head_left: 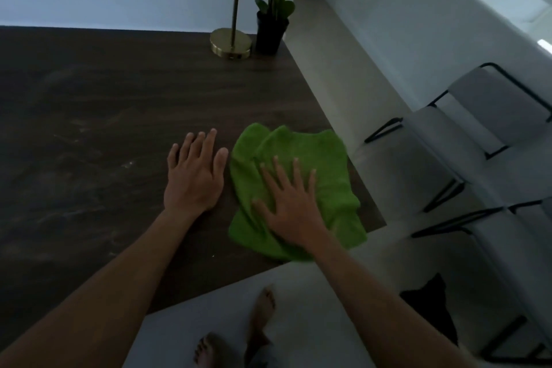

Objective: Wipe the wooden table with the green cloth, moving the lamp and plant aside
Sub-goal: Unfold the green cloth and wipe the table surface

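Right hand [291, 206], fingers [281, 174] spread flat, presses the crumpled bright-green cloth [316, 149] onto the dark wooden counter [89, 128] to wipe; I brace with my left hand [194, 176], fingers straight

Green cloth [295, 185], dark-brown grained table [119, 128], brass lamp [231, 42]

On table [119, 116], near right corner: cloth [316, 158], flat under right hand [291, 206]. Just left of cloth, directly on table: left hand [194, 176]. At far right corner: lamp [230, 44], with plant [273, 18] just beside on its right. Beyond right table edge, apart: chairs [478, 128].
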`<action>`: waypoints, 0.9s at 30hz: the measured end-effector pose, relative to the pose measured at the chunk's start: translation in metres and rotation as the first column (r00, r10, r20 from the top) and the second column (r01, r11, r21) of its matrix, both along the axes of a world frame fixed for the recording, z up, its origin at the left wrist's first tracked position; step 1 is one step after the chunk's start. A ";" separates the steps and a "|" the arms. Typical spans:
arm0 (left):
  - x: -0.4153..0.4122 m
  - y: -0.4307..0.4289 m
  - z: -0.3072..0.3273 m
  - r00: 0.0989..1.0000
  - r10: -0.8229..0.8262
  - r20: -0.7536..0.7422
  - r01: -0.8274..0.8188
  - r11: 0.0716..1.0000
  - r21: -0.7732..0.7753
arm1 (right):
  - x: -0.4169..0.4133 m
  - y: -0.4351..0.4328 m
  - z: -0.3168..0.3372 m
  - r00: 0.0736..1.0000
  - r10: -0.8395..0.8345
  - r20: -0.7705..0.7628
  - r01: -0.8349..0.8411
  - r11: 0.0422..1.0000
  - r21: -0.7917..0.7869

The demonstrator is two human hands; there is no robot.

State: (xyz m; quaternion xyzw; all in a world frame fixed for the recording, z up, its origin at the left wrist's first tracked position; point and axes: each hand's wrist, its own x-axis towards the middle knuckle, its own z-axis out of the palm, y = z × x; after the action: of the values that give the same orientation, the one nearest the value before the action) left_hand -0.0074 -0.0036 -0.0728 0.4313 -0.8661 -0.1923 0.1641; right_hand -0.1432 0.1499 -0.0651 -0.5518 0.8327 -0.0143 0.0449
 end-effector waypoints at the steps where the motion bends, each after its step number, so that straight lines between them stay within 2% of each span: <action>1: 0.000 0.000 -0.001 1.000 0.004 -0.014 -0.003 1.000 0.008 | 0.011 0.020 0.001 0.997 0.072 0.012 -0.072 0.997 -0.028; 3: 0.003 -0.001 -0.001 1.000 0.002 -0.025 -0.001 1.000 0.016 | 0.014 0.059 0.000 0.989 0.132 0.062 -0.124 0.984 -0.126; 6: 0.005 -0.002 -0.001 0.999 -0.017 -0.039 0.019 0.999 0.037 | -0.029 0.086 0.000 0.990 -0.020 0.140 0.058 0.960 -0.273; 9: 0.006 -0.004 0.002 0.998 -0.034 -0.061 0.038 0.998 0.055 | -0.068 0.061 -0.002 0.956 -0.269 0.116 0.285 0.945 -0.162; 12: 0.007 -0.003 0.002 0.994 -0.013 -0.109 0.020 0.998 0.061 | -0.065 0.015 -0.005 0.929 -0.364 0.067 0.364 0.931 0.014; 16: 0.007 -0.003 0.002 0.957 0.040 -0.287 -0.004 0.992 0.125 | 0.003 -0.021 -0.004 0.972 -0.231 0.049 0.229 0.972 0.050; 19: 0.011 -0.006 0.004 0.878 0.084 -0.471 0.028 0.974 0.226 | 0.070 -0.013 -0.001 0.989 -0.119 0.085 0.117 0.993 0.029; 21: 0.013 -0.008 0.005 0.832 0.117 -0.542 0.045 0.960 0.276 | 0.103 0.001 -0.001 0.995 -0.076 0.060 0.074 0.997 0.027; 24: 0.016 -0.007 0.005 0.828 0.103 -0.550 0.067 0.958 0.280 | 0.111 0.017 -0.004 0.998 -0.035 0.043 0.036 0.999 -0.001; 27: 0.017 -0.008 0.000 0.863 0.056 -0.501 0.078 0.967 0.242 | 0.077 0.020 -0.006 0.999 -0.006 0.045 0.007 1.000 -0.022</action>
State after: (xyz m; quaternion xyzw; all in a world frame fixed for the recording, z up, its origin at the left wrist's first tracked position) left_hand 0.0099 -0.0113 -0.0728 0.3785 -0.7635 -0.4086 0.3268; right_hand -0.0662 0.1700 -0.0707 -0.5491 0.8330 -0.0361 0.0574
